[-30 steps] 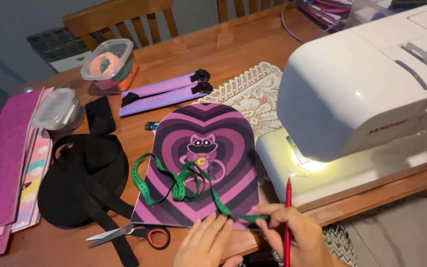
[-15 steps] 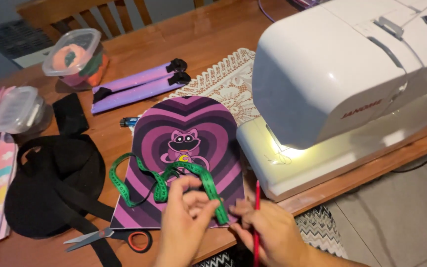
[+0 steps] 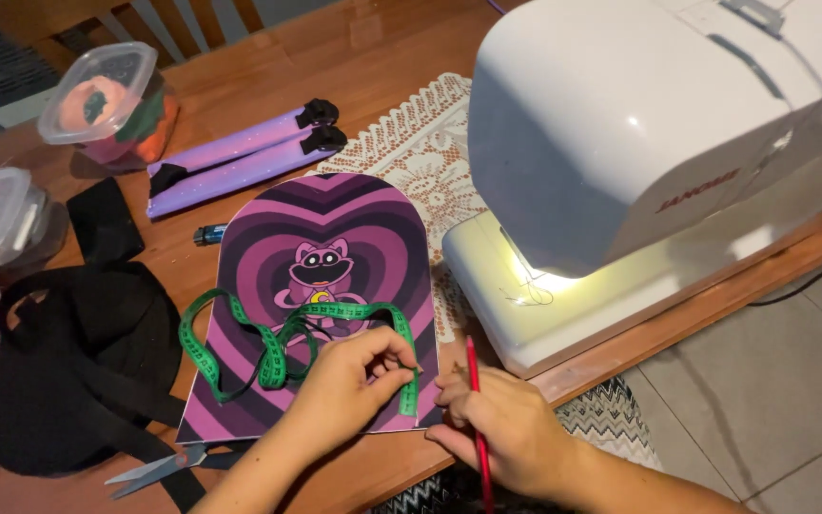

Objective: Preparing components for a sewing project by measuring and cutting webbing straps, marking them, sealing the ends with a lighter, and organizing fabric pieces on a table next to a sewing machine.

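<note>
On the purple heart-patterned fabric panel (image 3: 335, 228), the left hand (image 3: 349, 385) pinches a green measuring tape (image 3: 278, 347), while the right hand (image 3: 506, 428), just beside the panel's lower corner, grips a red pencil (image 3: 476, 409).

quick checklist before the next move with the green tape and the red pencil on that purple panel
1. Tape held: left hand pinches the green measuring tape against the panel's right edge: ok.
2. Tape flat: the rest of it lies looped and twisted across the purple arched panel: not ok.
3. Pencil ready: right hand grips the red pencil, tip pointing up, away from the person: ok.
4. Panel flat on the wooden table: ok.
5. Scissors near the panel's lower left corner, blades closed: ok.
6. Tape reading: too small: cannot tell.
</note>
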